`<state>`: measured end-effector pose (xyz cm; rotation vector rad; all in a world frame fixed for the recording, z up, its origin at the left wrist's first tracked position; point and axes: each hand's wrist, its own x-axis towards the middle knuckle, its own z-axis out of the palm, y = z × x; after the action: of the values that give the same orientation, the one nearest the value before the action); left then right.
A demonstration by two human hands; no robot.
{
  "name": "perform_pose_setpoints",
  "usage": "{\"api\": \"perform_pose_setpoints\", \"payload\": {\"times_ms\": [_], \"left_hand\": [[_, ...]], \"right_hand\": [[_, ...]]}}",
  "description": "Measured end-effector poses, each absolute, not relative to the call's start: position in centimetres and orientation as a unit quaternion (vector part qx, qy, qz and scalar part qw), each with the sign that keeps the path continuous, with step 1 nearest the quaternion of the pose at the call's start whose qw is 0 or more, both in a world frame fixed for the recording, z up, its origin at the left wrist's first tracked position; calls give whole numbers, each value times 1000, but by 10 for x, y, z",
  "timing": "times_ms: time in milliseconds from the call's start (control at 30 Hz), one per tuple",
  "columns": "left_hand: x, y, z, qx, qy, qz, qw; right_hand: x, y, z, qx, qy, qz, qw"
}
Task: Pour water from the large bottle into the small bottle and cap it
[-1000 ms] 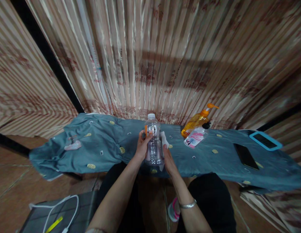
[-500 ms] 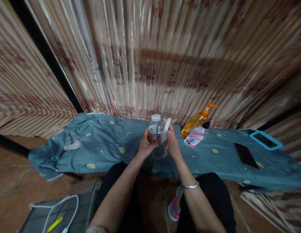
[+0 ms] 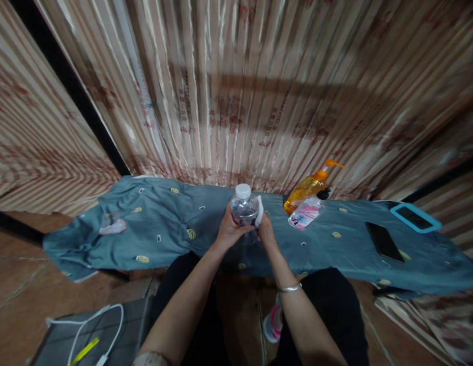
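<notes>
A clear plastic bottle (image 3: 244,207) with a white cap is held upright above the cloth-covered bench. My left hand (image 3: 228,231) wraps around its left side, fingers closed on it. Against the bottle's right side lies a white cloth or pad (image 3: 259,211); which of these it is I cannot tell. My right hand (image 3: 266,231) grips that white piece and presses it to the bottle. The fingertips of both hands are partly hidden behind the bottle.
To the right lie an orange pump bottle (image 3: 305,193) and a clear bottle (image 3: 307,213) with a pink label. Farther right are a black phone (image 3: 384,241) and a blue-framed tablet (image 3: 415,217). A small pinkish item (image 3: 113,227) rests left. A white cable (image 3: 120,325) lies low left.
The white piece has swung lower and now sits closer against the bottle's right side. My right hand has moved slightly down and in. The bottle's top is tipped more toward me.
</notes>
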<state>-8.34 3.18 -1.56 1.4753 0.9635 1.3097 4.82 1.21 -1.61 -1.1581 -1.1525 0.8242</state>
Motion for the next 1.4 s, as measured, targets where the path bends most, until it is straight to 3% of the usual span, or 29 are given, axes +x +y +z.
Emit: {"api": "perform_pose_setpoints", "payload": {"times_ms": [100, 267, 367, 467, 633, 767, 1000, 1167, 1267, 1400], "left_hand": [[-82, 31, -16, 622, 381, 526, 437], [-77, 29, -17, 654, 348, 519, 426], [-78, 27, -16, 650, 328, 520, 446], [-77, 26, -17, 605, 338, 539, 479], [-73, 30, -20, 500, 374, 554, 550], [-73, 35, -17, 484, 370, 593, 526], [-79, 31, -14, 571, 380, 551, 475], [-76, 24, -15, 610, 322, 524, 499], [-78, 24, -15, 606, 340, 534, 481], [-88, 27, -6, 606, 376, 550, 434]], "right_hand": [[56, 9, -11, -523, -457, 376, 614], [64, 17, 41, -477, -423, 404, 656], [66, 33, 64, -469, -477, 443, 597], [67, 46, 57, -470, -492, 463, 568], [60, 35, -1, -542, -450, 408, 580], [48, 9, -26, -540, -442, 410, 588], [51, 18, 35, -492, -415, 446, 622], [60, 38, 78, -477, -463, 522, 534], [60, 41, 79, -472, -464, 541, 519], [58, 31, 52, -483, -399, 506, 593]]}}
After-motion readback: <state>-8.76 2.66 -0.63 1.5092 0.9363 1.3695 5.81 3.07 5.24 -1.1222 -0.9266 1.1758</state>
